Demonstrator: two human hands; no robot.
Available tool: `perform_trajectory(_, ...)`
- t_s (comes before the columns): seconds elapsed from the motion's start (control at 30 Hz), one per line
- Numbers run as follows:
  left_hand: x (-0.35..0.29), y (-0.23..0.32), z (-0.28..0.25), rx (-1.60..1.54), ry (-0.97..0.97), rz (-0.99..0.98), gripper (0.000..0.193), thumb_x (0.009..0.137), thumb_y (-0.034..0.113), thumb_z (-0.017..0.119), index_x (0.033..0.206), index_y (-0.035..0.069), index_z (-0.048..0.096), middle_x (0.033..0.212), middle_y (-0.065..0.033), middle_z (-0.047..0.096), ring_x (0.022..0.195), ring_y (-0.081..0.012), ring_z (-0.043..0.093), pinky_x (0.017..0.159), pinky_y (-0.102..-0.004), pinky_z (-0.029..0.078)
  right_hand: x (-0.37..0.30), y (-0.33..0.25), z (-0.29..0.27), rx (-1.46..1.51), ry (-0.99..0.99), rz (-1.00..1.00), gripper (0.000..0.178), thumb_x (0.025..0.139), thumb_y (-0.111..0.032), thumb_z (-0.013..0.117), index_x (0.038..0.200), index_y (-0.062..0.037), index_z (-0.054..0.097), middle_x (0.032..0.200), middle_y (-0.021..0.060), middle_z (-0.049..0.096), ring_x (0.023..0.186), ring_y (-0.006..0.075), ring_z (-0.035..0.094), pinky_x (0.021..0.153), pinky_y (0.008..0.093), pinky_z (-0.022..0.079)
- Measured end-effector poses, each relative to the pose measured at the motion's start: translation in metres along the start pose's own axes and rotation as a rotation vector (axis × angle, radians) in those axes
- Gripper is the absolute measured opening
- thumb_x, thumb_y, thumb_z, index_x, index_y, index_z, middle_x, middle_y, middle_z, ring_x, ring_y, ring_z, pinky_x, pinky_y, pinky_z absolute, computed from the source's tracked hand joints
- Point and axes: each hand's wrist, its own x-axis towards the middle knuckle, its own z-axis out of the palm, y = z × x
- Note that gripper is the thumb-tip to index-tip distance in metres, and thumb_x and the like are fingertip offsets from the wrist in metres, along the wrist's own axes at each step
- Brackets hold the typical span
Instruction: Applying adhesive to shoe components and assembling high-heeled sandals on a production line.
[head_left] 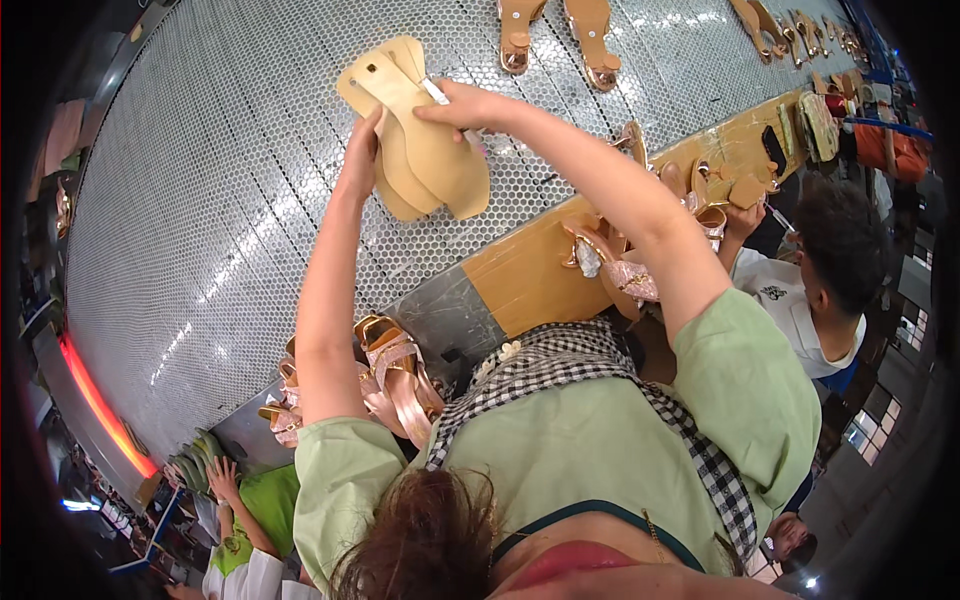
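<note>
Over the far part of the metal mesh surface (250,190), both my arms stretch out to a small stack of beige shoe insoles (445,170), fanned so that their edges overlap. My left hand (362,152) grips the stack's left side, its fingers partly hidden behind it. On the right side, my right hand (465,108) pinches the insoles between thumb and fingers. Something small and white (435,92) shows at the fingers of that hand; I cannot tell what it is. Small dark marks sit near the upper ends of the insoles.
Brown shoe soles (590,40) lie at the far edge, with more in a row to the right. Pink metallic sandals (395,375) stand by my left arm, others (630,275) on the tan ledge (530,275). Co-workers sit at the right (800,290) and lower left (255,520).
</note>
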Motion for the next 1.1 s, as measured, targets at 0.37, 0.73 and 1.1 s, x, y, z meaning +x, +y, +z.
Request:
perform_trajectory(0.37, -0.008, -0.115, 0.036, 0.626, 0.408, 0.127, 0.074, 0.074, 0.012, 0.080, 0.136, -0.001, 0.041, 0.126, -0.0196, 0.062, 0.108, -0.0293, 0.066, 0.086, -0.0386, 0.057, -0.029, 0.094, 0.021, -0.113, -0.069, 0.220, 0.040, 0.090, -0.034, 0.059, 0.095, 0.0048, 0.066, 0.077, 0.0116, 0.069, 0.054, 0.0183, 0.064, 0.050, 0.0332, 0.051)
perform_trajectory(0.73, -0.052, -0.157, 0.059, -0.077, 0.177, -0.152, 0.064, 0.073, 0.010, 0.083, 0.130, 0.001, 0.057, 0.122, -0.0135, 0.065, 0.114, -0.0237, 0.063, 0.095, -0.0366, 0.052, -0.104, 0.080, 0.041, -0.076, -0.267, 0.585, 0.053, 0.092, -0.042, 0.069, 0.128, -0.0125, 0.044, 0.083, 0.0001, 0.057, 0.051, 0.0045, 0.048, 0.036, 0.0211, 0.026)
perform_trajectory(1.1, -0.227, -0.097, 0.054, -0.089, 0.083, 0.076, 0.057, 0.083, 0.020, 0.078, 0.132, 0.001, 0.056, 0.124, -0.0126, 0.065, 0.112, -0.0213, 0.063, 0.094, -0.0362, 0.054, -0.202, -0.005, 0.105, -0.142, -0.418, 0.167, 0.059, 0.097, -0.040, 0.062, 0.138, -0.0027, 0.042, 0.099, 0.0080, 0.065, 0.054, 0.0097, 0.057, 0.046, 0.0229, 0.043)
